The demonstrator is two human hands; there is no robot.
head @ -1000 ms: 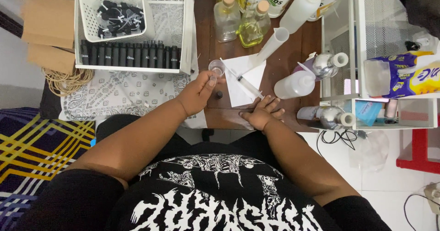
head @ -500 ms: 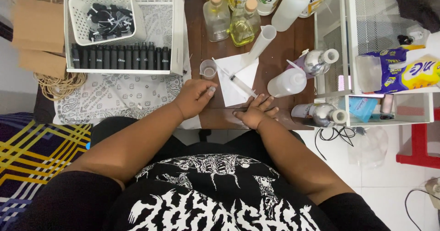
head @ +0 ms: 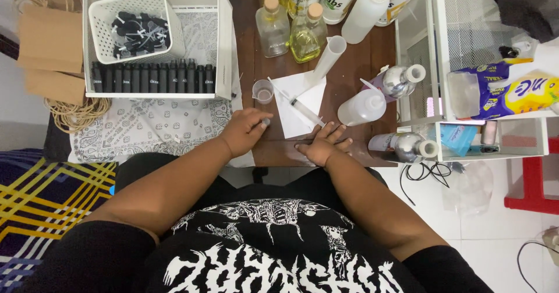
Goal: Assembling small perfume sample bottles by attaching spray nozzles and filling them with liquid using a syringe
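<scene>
1. Left hand [head: 247,131], ours, is curled with its fingertips pinching a small grey cap or vial; which one we cannot tell. It sits on the counter [head: 372,48], near the small measuring cup [head: 263,91].
2. Right hand [head: 323,146] lies flat and empty, fingers spread, just beside the syringe [head: 300,107] on white paper [head: 300,104].
3. We judge a steady, upright pinch matters: bottles [head: 364,107] crowd right, and the graduated cylinder [head: 326,60] leans just beyond.
</scene>
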